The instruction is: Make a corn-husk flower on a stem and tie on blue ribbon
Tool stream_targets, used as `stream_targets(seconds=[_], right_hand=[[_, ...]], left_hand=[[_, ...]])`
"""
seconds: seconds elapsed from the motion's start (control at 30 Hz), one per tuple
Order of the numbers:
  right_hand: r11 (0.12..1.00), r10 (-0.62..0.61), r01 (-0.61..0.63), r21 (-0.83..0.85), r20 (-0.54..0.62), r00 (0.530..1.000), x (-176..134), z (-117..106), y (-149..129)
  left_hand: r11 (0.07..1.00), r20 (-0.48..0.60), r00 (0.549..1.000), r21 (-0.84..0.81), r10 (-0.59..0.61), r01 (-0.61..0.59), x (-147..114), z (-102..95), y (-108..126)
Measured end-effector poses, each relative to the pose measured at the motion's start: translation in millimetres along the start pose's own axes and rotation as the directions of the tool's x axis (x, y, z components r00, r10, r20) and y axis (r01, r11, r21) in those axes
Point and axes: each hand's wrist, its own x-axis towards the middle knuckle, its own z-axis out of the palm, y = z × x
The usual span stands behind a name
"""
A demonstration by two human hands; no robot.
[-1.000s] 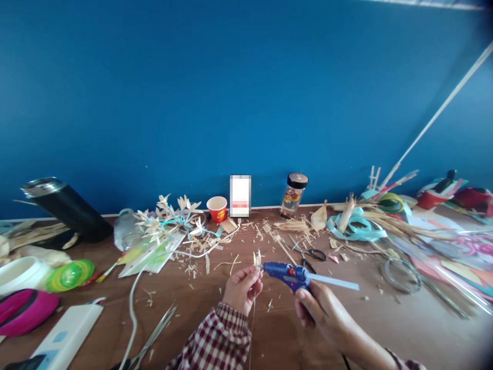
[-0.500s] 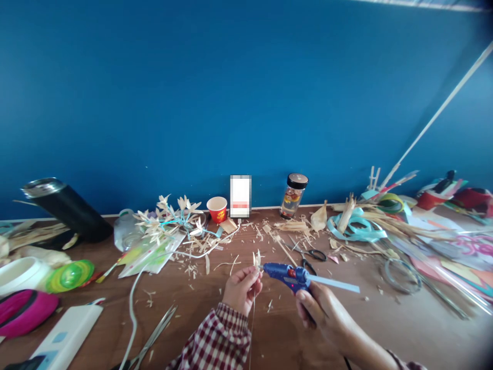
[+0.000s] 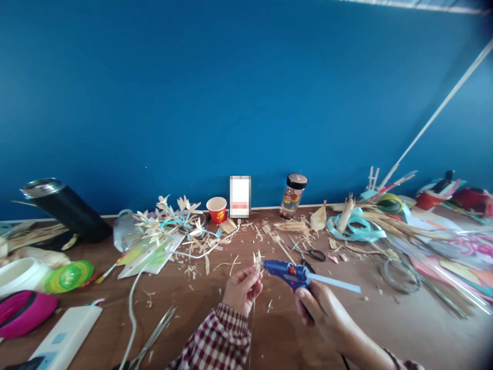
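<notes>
Between the thumb and fingers of my left hand is pinched a small pale flower with pointed petals, which look like dried husk. A thin stem or wire hangs down below that hand. My right hand is wrapped round the handle of a blue hot glue gun, whose small red light is lit. From the back of the gun sticks a long translucent glue stick. The nozzle points left and sits at the flower's base; whether it touches is too small to tell.
Finished-looking pale flowers lie at the back left by a red paper cup. Scissors lie front left, black-handled scissors behind the gun. A lidded jar, a white cable, a power strip and husk scraps surround them.
Almost nothing differs. The glue gun's nozzle has shifted very slightly upward against the flower; both hands keep their grip.
</notes>
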Motion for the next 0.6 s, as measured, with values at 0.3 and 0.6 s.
stream_targets(seconds=[0.3, 0.6], right_hand=[[0.999, 0.009, -0.01, 0.032, 0.025, 1.0, -1.2, 0.9, 0.3], [0.996, -0.078, 0.082, 0.036, -0.089, 0.993, -4.6, -1.5, -2.1]], left_hand=[[1.0, -0.009, 1.0, -0.007, 0.018, -0.018, 0.2, -0.1, 0.0], [1.0, -0.015, 1.0, -0.028, 0.013, -0.013, 1.6, -0.2, 0.3]])
